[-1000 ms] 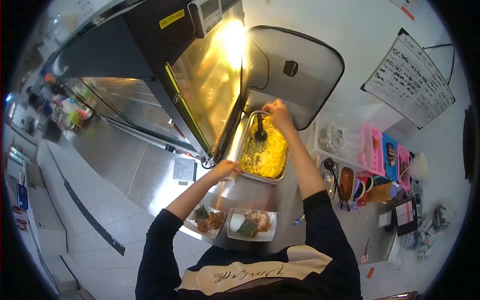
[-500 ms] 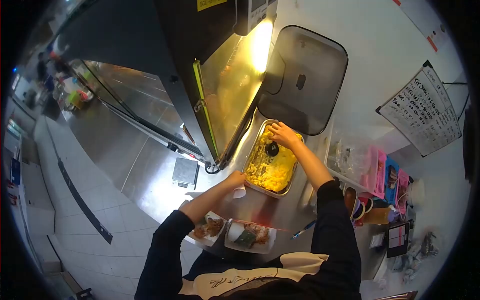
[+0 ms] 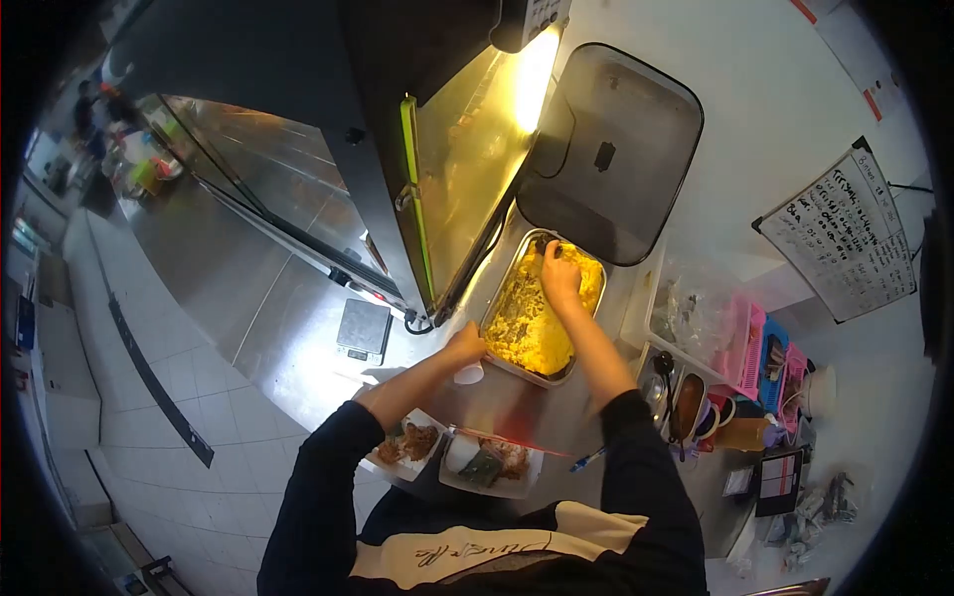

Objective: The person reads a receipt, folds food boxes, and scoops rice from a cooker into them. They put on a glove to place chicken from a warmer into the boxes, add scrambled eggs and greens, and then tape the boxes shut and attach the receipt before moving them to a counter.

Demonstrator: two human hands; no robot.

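Note:
A metal tray (image 3: pixel 504 370) of yellow, scrambled-egg-like food (image 3: pixel 537 318) sits on the counter before me. My right hand (image 3: pixel 562 280) reaches over its far part, fingers closed on a black spoon (image 3: pixel 543 241). That spoon is mostly hidden by the fingers and the food. Beside the tray's near left edge, my left hand (image 3: pixel 465 346) is closed around a small white cup (image 3: pixel 469 373), partly covered by the hand. Nearer my body stand an open food box with fried pieces (image 3: pixel 409 443) and another holding rice, a dark green item and fried food (image 3: pixel 489 463).
A lit glass display warmer (image 3: pixel 457 169) stands at the left of the tray. A dark translucent lid (image 3: pixel 636 149) leans on the wall. There is a small scale (image 3: pixel 364 329) to the left. Utensils (image 3: pixel 681 397), a pink basket (image 3: pixel 737 343) and a blue pen (image 3: pixel 587 459) lie to the right.
My right hand has turned and the black spoon has moved from the middle of the food to the tray's far end. The left hand stays beside the tray with the cup.

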